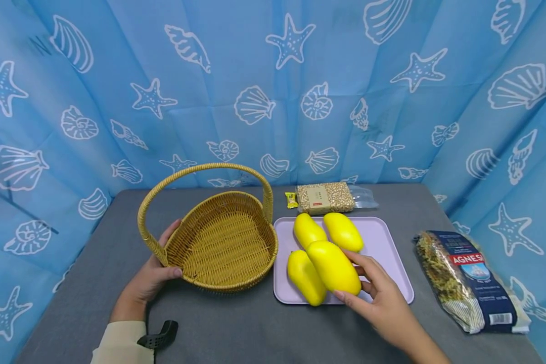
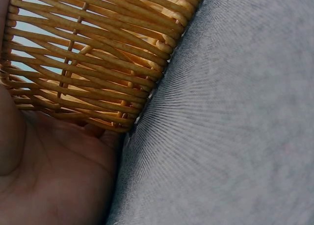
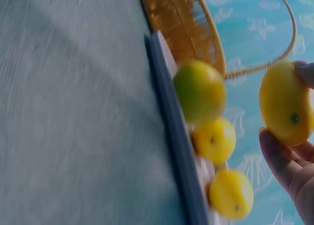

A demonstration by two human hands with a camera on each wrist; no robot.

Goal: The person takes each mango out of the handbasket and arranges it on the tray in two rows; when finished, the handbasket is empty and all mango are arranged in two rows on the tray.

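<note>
My left hand (image 1: pixel 149 279) grips the left side of an oval wicker basket (image 1: pixel 229 242), thumb over the rim near the base of its tall handle; nothing lies inside the basket. In the left wrist view the palm is against the woven wall, low by the cloth. My right hand (image 1: pixel 384 301) holds a yellow mango (image 1: pixel 332 267) between thumb and fingers. The right wrist view has this mango raised above the others. Three more mangoes (image 1: pixel 343 232) lie on a pale lilac tray (image 1: pixel 397 268) to the right of the basket, partly overlapped by the held one.
Behind the tray lie a clear pack of beige grains (image 1: pixel 341 197) and a small yellow wrapped sweet (image 1: pixel 291 200). A bag of pasta (image 1: pixel 473 283) rests at the right. A black curved piece (image 1: pixel 160 335) is by the left sleeve. Blue shell-print curtains (image 1: pixel 282 101) surround the grey table.
</note>
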